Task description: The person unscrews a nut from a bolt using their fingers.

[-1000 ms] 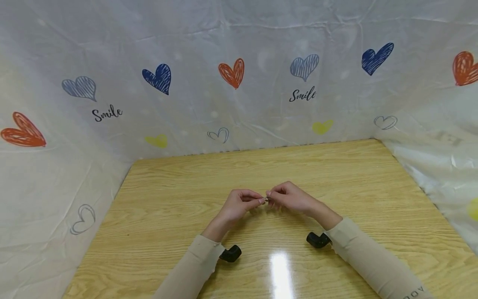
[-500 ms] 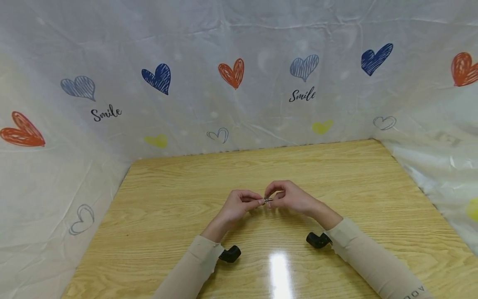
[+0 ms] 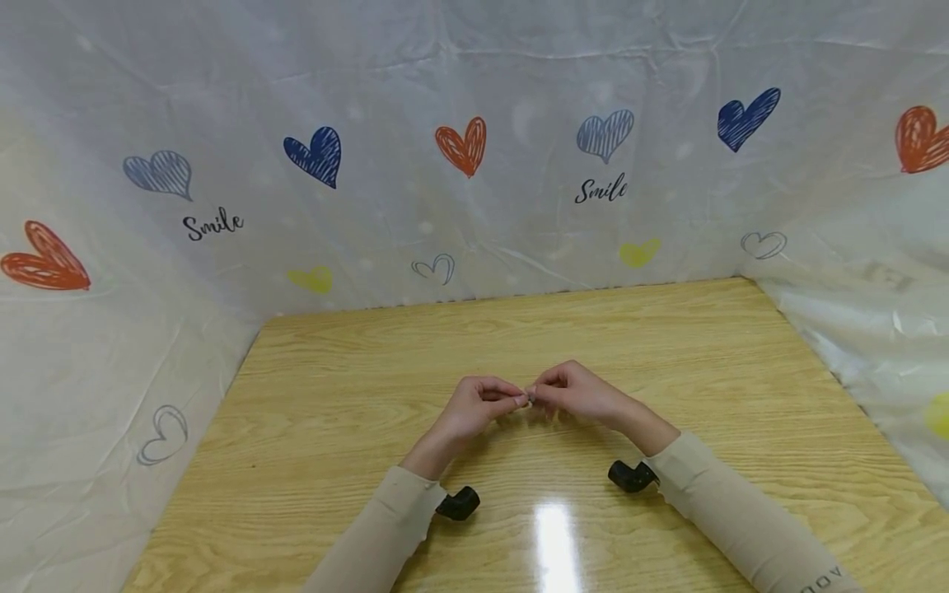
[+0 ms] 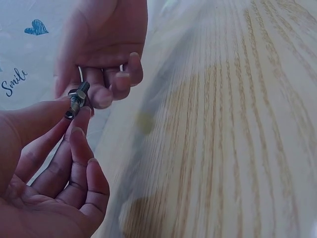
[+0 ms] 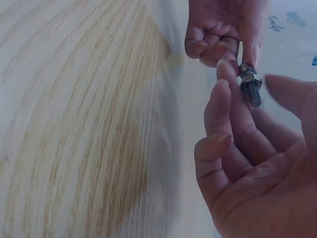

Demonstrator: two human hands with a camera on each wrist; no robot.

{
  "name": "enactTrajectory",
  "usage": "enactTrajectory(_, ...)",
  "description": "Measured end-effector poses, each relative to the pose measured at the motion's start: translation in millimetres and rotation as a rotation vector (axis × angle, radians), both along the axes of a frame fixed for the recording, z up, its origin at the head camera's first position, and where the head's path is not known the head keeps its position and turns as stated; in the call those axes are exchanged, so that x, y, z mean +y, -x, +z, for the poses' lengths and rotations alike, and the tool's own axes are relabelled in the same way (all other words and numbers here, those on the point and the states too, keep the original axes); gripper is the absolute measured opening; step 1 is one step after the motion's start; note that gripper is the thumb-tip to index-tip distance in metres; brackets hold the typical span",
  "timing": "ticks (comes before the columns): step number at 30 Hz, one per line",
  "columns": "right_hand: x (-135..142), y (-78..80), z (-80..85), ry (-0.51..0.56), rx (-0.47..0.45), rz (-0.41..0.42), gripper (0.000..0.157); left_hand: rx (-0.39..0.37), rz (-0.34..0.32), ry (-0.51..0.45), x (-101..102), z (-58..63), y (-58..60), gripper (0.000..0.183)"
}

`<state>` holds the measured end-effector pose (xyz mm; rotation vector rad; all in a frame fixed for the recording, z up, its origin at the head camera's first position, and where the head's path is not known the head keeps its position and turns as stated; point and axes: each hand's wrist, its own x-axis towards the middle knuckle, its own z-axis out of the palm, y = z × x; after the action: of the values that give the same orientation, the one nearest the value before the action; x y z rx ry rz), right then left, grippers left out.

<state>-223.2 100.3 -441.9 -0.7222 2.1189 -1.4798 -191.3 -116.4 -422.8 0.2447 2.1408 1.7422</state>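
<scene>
Between the two hands is a small metal bolt [image 4: 84, 87] with a threaded shank, carrying a hex nut [image 5: 250, 79] part way along it. My left hand [image 3: 470, 408] pinches the bolt's end between thumb and fingertips. From the other side my right hand [image 3: 582, 398] reaches in, its thumb and index finger at the nut. In the right wrist view the bolt's thread points toward the right palm, and the right thumb lies right beside the nut. The other fingers of both hands are loosely curled. In the head view the fingertips mostly hide the bolt.
Both hands are above a wood-grain table [image 3: 356, 362]. A pale curtain [image 3: 519, 74] printed with hearts and "Smile" encloses the back and sides. Black camera mounts stick out near the left cuff [image 3: 458, 503] and the right cuff [image 3: 630, 476].
Half a second ago the right thumb and index finger were spread apart around the bolt; now they have come together at it again. The left hand stays in place.
</scene>
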Motion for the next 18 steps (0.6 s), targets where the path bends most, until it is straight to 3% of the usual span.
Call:
enactTrajectory(10,-1.4,-0.8,-1.2,0.080,-0.006,0.001,0.016,0.005,0.007,0.006,-0.2,-0.3,-1.4,0.018)
enactTrajectory(18,-1.9,-1.4,-0.7,0.088,-0.011,-0.023,0.029,-0.004,0.009,-0.001,-1.0,-0.7,-0.8,0.016)
